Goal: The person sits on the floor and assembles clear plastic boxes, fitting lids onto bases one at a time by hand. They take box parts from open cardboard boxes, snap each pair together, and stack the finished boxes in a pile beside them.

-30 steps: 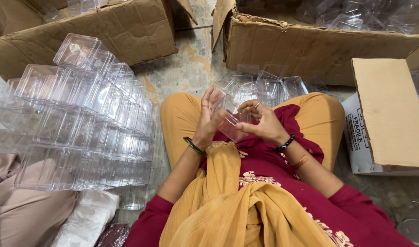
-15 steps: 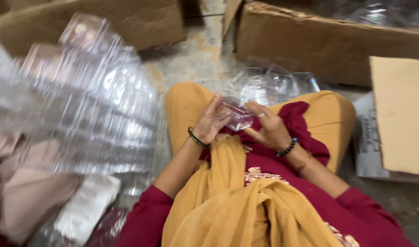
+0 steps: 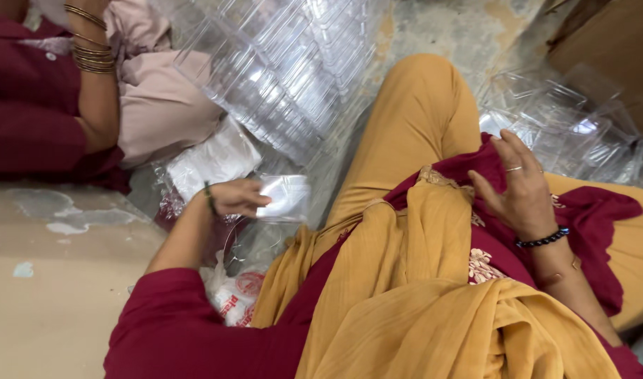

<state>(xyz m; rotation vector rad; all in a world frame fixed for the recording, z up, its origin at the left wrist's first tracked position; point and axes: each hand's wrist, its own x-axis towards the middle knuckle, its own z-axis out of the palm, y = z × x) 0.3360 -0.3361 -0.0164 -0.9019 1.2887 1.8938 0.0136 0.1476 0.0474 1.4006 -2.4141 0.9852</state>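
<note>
My left hand [image 3: 238, 197] is out to my left side, closed around a small clear plastic box [image 3: 285, 197] held low beside my thigh. Just beyond it rises a large stack of clear plastic boxes [image 3: 293, 77]. My right hand [image 3: 518, 184] hovers over my lap with its fingers spread and nothing in it, a ring on one finger and a dark bead bracelet at the wrist. Several loose clear boxes [image 3: 567, 133] lie on the floor to the right of my knee.
Another person sits at the upper left, an arm with gold bangles [image 3: 90, 52] showing. A white plastic bag [image 3: 212, 161] and a printed plastic bag [image 3: 233, 298] lie on the floor at my left. A cardboard box corner [image 3: 612, 42] stands at the upper right.
Both hands held one clear box together over my lap before. My left hand has now carried the box out to my left side, the right hand has let go, and my view has swung left.
</note>
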